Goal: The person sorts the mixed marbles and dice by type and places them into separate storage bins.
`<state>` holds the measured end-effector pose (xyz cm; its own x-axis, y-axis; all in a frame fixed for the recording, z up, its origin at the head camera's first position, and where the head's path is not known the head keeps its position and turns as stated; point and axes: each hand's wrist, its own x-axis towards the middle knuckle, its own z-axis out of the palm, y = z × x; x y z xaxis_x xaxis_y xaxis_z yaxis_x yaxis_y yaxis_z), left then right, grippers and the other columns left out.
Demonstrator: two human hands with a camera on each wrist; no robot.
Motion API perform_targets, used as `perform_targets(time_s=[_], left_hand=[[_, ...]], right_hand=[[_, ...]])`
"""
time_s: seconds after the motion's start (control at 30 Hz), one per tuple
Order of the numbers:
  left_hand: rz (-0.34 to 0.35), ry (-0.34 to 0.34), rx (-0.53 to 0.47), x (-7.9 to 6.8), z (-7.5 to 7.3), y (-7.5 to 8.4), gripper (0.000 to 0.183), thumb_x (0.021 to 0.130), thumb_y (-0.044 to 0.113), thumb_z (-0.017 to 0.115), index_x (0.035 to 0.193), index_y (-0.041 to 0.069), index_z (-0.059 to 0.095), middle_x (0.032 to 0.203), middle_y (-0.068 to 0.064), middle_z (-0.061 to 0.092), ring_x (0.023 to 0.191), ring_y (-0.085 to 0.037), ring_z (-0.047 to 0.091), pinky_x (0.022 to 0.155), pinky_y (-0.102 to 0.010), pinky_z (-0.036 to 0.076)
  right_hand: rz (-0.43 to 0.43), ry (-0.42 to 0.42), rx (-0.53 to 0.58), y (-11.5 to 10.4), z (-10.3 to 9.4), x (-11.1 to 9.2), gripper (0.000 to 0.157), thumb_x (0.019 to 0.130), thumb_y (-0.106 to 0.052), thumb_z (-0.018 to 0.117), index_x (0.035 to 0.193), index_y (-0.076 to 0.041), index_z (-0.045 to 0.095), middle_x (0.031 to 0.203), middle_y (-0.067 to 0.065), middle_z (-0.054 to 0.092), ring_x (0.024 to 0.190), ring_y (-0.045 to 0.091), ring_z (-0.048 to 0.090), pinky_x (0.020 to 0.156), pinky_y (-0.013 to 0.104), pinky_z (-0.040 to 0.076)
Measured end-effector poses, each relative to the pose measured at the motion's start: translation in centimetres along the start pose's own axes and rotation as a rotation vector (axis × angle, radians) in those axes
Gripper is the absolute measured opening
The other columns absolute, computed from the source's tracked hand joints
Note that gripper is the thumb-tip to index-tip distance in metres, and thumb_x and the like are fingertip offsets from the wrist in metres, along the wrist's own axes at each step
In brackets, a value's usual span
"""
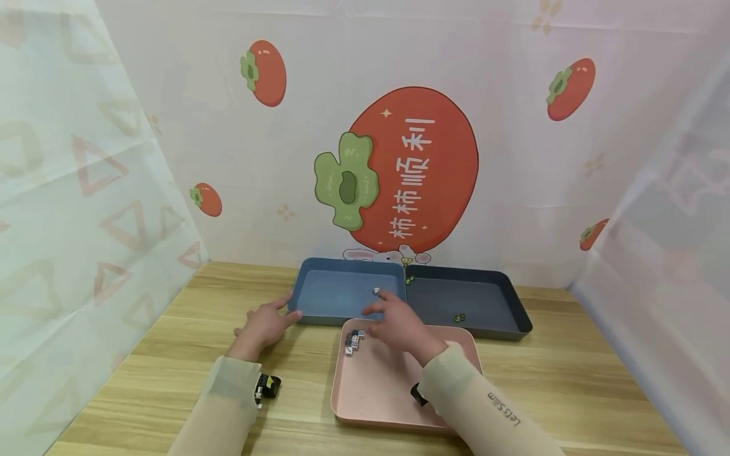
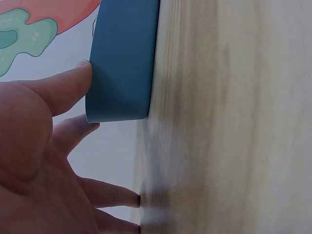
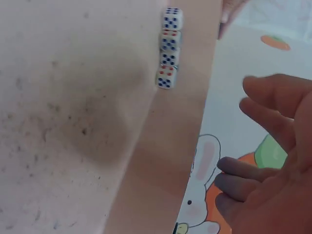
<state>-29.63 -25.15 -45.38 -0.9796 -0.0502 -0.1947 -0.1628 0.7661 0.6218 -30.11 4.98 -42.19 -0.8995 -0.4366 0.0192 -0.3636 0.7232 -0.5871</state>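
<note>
So closest up there's a pair of cream fabric sleeves [image 1: 222, 405] over a light wood-grain tabletop [image 1: 302, 386], then a shallow pink rectangular tray [image 1: 388, 389] with small white cube dice [image 1: 355, 342], plus some dark pieces, lined along its left wall near the far corner. Left hand [image 1: 267, 324] has its fingers spread, thumb and index at the left end of a blue rectangular tray [image 1: 331, 288] behind. Right hand [image 1: 398, 324] reaches over the pink one, fingers loosely bent, index right by a lone white die [image 1: 376, 291] in the blue tray; can't tell if they touch. Beside that's a dark rectangular tray [image 1: 473, 297] holding little green pieces [image 1: 459, 317], then a white backdrop [image 1: 319, 82] with a huge orange-red persimmon print [image 1: 445, 164].
</note>
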Motion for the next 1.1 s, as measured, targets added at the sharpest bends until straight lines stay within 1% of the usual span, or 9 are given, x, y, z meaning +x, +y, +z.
perform_targets(time_s=[0.1, 0.2, 0.23, 0.3, 0.43, 0.5, 0.7, 0.9, 1.1], left_hand=[[0.006, 0.001, -0.001, 0.0, 0.1, 0.1, 0.073, 0.096, 0.058, 0.056, 0.158, 0.030, 0.031, 0.155, -0.022, 0.034, 0.133, -0.069, -0.005, 0.087, -0.089, -0.007], [0.010, 0.001, -0.001, 0.0, 0.1, 0.1, 0.073, 0.096, 0.059, 0.056, 0.158, 0.030, 0.030, 0.155, -0.022, 0.035, 0.133, -0.069, -0.005, 0.087, -0.089, -0.007], [0.008, -0.001, -0.002, 0.0, 0.1, 0.2, 0.073, 0.096, 0.058, 0.056, 0.158, 0.030, 0.030, 0.155, -0.022, 0.035, 0.134, -0.069, -0.005, 0.087, -0.089, -0.007], [0.009, -0.002, -0.002, 0.0, 0.1, 0.2, 0.073, 0.096, 0.059, 0.056, 0.158, 0.030, 0.030, 0.155, -0.022, 0.034, 0.133, -0.069, -0.005, 0.087, -0.089, -0.007], [0.010, -0.004, -0.001, 0.0, 0.1, 0.3, 0.073, 0.096, 0.059, 0.055, 0.158, 0.031, 0.030, 0.155, -0.023, 0.033, 0.133, -0.069, -0.005, 0.087, -0.089, -0.007], [0.009, -0.004, -0.002, 0.1, 0.1, 0.3, 0.072, 0.096, 0.058, 0.055, 0.158, 0.031, 0.029, 0.155, -0.023, 0.033, 0.133, -0.069, -0.006, 0.087, -0.089, -0.008], [0.009, -0.007, -0.001, 0.1, 0.2, 0.2, 0.071, 0.097, 0.057, 0.055, 0.158, 0.031, 0.029, 0.155, -0.022, 0.033, 0.133, -0.069, -0.006, 0.087, -0.088, -0.009], [0.005, -0.008, 0.008, 0.1, 0.1, 0.1, 0.072, 0.097, 0.058, 0.055, 0.158, 0.031, 0.029, 0.155, -0.022, 0.033, 0.133, -0.069, -0.006, 0.086, -0.089, -0.008], [0.002, -0.009, 0.018, 0.1, 0.0, 0.0, 0.071, 0.098, 0.057, 0.054, 0.159, 0.031, 0.028, 0.155, -0.024, 0.031, 0.132, -0.070, -0.005, 0.086, -0.089, -0.007]], right_hand=[[-0.081, -0.046, -0.108, -0.2, 0.4, -0.1, 0.022, 0.088, -0.013, 0.075, 0.110, -0.017, 0.078, 0.147, 0.015, 0.049, 0.145, 0.037, 0.027, 0.110, 0.055, 0.034], [-0.152, -0.090, -0.237, -0.6, 0.8, -0.3, 0.022, 0.087, -0.014, 0.076, 0.107, -0.021, 0.080, 0.131, 0.005, 0.064, 0.148, 0.032, 0.020, 0.117, 0.054, 0.019], [-0.170, -0.101, -0.280, -0.6, 0.9, -0.4, 0.022, 0.086, -0.015, 0.077, 0.107, -0.022, 0.080, 0.130, 0.004, 0.065, 0.148, 0.032, 0.020, 0.118, 0.053, 0.015], [-0.169, -0.126, -0.324, -0.8, 1.2, -0.6, 0.022, 0.087, -0.016, 0.076, 0.107, -0.026, 0.080, 0.139, 0.005, 0.059, 0.149, 0.029, 0.016, 0.119, 0.050, 0.010], [-0.137, -0.160, -0.368, -0.9, 1.6, -0.9, 0.021, 0.090, -0.017, 0.074, 0.105, -0.029, 0.080, 0.156, 0.013, 0.037, 0.150, 0.031, 0.012, 0.120, 0.047, 0.008], [-0.123, -0.166, -0.379, -0.9, 1.6, -1.0, 0.022, 0.089, -0.013, 0.073, 0.102, -0.029, 0.080, 0.158, 0.014, 0.033, 0.150, 0.032, 0.013, 0.120, 0.047, 0.009], [-0.127, -0.135, -0.389, -0.9, 1.9, -1.1, 0.028, 0.089, -0.003, 0.070, 0.100, -0.028, 0.079, 0.155, 0.013, 0.039, 0.149, 0.033, 0.018, 0.119, 0.050, 0.013], [-0.137, -0.134, -0.445, -0.8, 2.6, -1.1, 0.018, 0.091, -0.011, 0.070, 0.085, -0.027, 0.074, 0.151, 0.013, 0.045, 0.148, 0.033, 0.021, 0.119, 0.049, 0.014], [-0.113, -0.121, -0.480, -0.7, 2.8, -1.1, 0.022, 0.093, -0.020, 0.069, 0.073, -0.026, 0.065, 0.149, 0.013, 0.047, 0.148, 0.033, 0.022, 0.120, 0.045, 0.012]])
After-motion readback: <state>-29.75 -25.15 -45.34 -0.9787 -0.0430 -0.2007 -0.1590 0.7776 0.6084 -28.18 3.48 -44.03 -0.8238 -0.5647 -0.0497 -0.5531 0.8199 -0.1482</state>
